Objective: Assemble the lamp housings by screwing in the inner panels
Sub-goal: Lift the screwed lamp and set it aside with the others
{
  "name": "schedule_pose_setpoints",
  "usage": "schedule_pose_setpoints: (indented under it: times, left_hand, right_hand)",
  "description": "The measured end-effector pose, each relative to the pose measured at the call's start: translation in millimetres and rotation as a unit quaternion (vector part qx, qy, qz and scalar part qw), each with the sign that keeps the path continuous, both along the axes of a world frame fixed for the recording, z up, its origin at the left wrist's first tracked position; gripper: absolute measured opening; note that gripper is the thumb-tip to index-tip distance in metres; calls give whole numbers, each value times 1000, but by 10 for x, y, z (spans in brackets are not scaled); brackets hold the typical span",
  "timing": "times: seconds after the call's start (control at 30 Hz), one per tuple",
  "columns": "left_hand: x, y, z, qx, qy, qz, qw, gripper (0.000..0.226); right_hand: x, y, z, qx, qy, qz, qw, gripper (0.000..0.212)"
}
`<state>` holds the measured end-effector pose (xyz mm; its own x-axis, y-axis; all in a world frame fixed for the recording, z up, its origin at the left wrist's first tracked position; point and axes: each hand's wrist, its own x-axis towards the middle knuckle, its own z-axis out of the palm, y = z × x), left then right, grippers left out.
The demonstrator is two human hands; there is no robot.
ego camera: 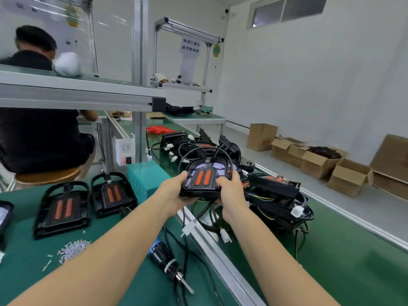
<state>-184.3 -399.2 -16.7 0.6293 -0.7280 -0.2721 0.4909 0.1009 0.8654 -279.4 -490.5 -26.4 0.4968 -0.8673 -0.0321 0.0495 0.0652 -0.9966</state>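
Hands (176, 191) partly hiding lamp housing (204, 181)

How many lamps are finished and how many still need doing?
Two housings lie on the green bench with orange panels in, so they look done, though the screws cannot be seen. Both hands, left hand and right hand, hold another housing. A tangled pile waits on the conveyor; its number is unclear.

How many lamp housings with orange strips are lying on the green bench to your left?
2: one lamp housing nearer the bench's left edge, a second lamp housing beside the teal box. A dark part at the frame's left edge may be another.
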Motion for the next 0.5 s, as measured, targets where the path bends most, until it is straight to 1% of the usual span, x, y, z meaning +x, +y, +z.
schedule_pose_setpoints:
  times: [0.07, 0.13, 0.17, 0.23, 0.27, 0.37, 0.5]
  left_hand:
    - [12, -85, -59, 6, -21, 5, 1000, 18]
    - [11, -142, -157, 29, -61, 4, 998, 6]
    - [9, -153, -217, 46, -89, -4, 995, 17]
    - [15, -168, -337, 89, -152, -21, 984, 51]
    - [8, -165, -389, 104, -181, -37, 977, 58]
    - [-33, -178, -522, 140, -249, -87, 954, 60]
    - [-71, -193, -621, 181, -338, -114, 916, 65]
  right_hand:
    - [80, -131, -11, -19, 19, -8, 1000, 63]
    - [153, -228, -20, -46, 43, -13, 998, 60]
    - [186, -265, -31, -59, 55, -10, 997, 60]
    - [238, -325, -60, -83, 86, 3, 993, 63]
    - [259, -352, -78, -94, 102, 9, 990, 65]
    - [322, -445, -159, -91, 127, 19, 988, 66]
    - [399, -539, -299, -88, 158, 26, 983, 65]
